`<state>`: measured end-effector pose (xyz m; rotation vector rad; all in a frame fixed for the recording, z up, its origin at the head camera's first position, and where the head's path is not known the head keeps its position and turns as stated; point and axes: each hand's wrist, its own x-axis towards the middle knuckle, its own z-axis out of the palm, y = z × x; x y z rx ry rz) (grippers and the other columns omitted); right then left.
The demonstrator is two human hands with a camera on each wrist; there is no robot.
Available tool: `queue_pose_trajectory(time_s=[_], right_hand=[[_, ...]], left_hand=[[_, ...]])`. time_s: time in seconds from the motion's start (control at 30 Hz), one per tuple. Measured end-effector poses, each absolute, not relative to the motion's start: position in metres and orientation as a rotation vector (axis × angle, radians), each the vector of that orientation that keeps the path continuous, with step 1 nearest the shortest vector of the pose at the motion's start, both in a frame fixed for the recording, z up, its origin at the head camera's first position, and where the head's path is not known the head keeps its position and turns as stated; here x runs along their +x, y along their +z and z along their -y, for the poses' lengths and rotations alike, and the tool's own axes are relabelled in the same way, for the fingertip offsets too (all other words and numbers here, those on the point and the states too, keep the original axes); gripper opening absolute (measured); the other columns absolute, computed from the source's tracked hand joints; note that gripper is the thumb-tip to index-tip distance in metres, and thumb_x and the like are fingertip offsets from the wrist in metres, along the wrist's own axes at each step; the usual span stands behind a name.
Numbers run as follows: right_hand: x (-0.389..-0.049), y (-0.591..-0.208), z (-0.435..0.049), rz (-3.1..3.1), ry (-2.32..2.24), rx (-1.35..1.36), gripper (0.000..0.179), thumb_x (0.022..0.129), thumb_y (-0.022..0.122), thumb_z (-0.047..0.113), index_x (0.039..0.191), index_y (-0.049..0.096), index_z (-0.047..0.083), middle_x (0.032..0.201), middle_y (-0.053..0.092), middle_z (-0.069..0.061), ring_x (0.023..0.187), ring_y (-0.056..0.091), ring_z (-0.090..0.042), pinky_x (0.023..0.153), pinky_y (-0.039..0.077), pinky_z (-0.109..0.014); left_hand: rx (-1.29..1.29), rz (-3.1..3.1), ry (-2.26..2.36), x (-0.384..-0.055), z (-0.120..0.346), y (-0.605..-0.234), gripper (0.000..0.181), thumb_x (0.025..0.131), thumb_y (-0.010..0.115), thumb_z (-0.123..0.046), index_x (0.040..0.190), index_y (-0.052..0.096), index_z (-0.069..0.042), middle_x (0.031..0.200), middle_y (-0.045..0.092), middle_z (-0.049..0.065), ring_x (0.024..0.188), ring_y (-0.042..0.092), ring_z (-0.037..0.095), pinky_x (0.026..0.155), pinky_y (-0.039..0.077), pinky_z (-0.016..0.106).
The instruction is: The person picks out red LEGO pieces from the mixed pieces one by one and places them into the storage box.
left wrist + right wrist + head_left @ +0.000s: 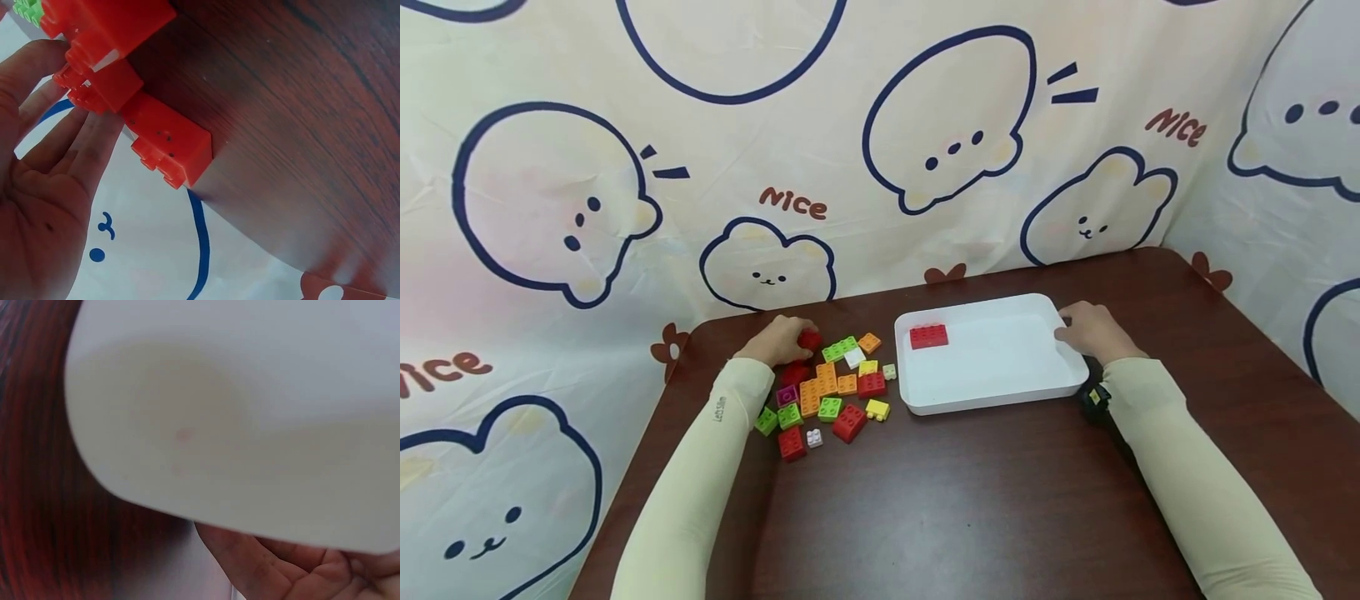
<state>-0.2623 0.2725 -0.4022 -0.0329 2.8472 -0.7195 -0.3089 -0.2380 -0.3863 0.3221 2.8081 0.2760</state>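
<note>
At the back left of the table, my left hand (pixel 777 340) holds a red toy brick (pixel 810 339) between thumb and fingers. Close up in the left wrist view, the fingers (pixel 50 140) reach behind that red brick, and more red bricks (pixel 172 137) lie against them on the table. My right hand (pixel 1097 332) grips the right end of a white tray (pixel 992 400). In the right wrist view the tray wall hides part of that hand's fingers. Inside the tray, toward its left end, sits one red brick (pixel 928 336).
Between my left hand and the tray lies a loose spread of bricks, among them orange (pixel 809 397), green (pixel 830 408), yellow (pixel 877 409), purple (pixel 787 396) and white (pixel 854 357) ones. A printed cloth (pixel 880 242) hangs behind the dark wooden table (pixel 955 508).
</note>
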Motion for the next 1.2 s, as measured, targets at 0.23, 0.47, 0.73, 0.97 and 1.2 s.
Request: queue_pose_trajectory(time_s=[0.23,0.47,0.73,0.97,1.2], right_hand=[[-0.263,-0.401,-0.271,-2.843,-0.715,-0.023,0.047,0.099,0.054,0.012,0.139,0.050,-0.014,0.140,0.046,-0.038,0.117,0.052,-0.047,0.098,0.047,-0.062],[-0.263,-0.401,-0.271,-2.837,-0.721,-0.017,0.047,0.099,0.054,0.012,0.138,0.050,-0.013,0.140,0.047,-0.038,0.118,0.052,-0.047,0.097,0.047,-0.062],[-0.262,-0.401,-0.273,-2.844,-0.720,-0.033,0.046,0.099,0.054,0.011,0.137,0.051,-0.014,0.138,0.047,-0.038,0.116,0.052,-0.047,0.097,0.046,-0.063],[-0.260,-0.401,-0.272,-2.820,-0.727,-0.004,0.049,0.100,0.053,0.012,0.141,0.046,-0.015,0.141,0.043,-0.039,0.122,0.049,-0.050,0.101,0.043,-0.065],[-0.259,-0.400,-0.271,-2.823,-0.741,-0.006,0.050,0.099,0.055,0.012,0.141,0.046,-0.015,0.143,0.042,-0.039,0.125,0.047,-0.052,0.102,0.042,-0.066]], left_hand=[[0.349,-2.805,0.278,-0.307,0.239,-0.385,0.048,0.092,0.076,-0.011,0.138,0.062,-0.008,0.132,0.061,0.021,0.112,0.056,0.035,0.101,0.050,0.053],[0.387,-2.816,0.269,-0.304,0.234,-0.380,0.049,0.090,0.077,-0.008,0.137,0.063,-0.011,0.130,0.062,0.019,0.112,0.057,0.034,0.098,0.052,0.051],[0.497,-2.854,0.254,-0.301,0.224,-0.371,0.048,0.089,0.078,-0.005,0.136,0.065,-0.011,0.126,0.065,0.014,0.109,0.059,0.032,0.098,0.053,0.048],[0.580,-2.873,0.237,-0.304,0.213,-0.362,0.047,0.089,0.077,-0.003,0.134,0.066,-0.009,0.127,0.065,0.014,0.109,0.059,0.032,0.099,0.052,0.048],[0.691,-2.901,0.274,-0.301,0.202,-0.353,0.048,0.090,0.077,-0.004,0.136,0.064,-0.009,0.125,0.066,0.015,0.110,0.060,0.032,0.097,0.054,0.047]])
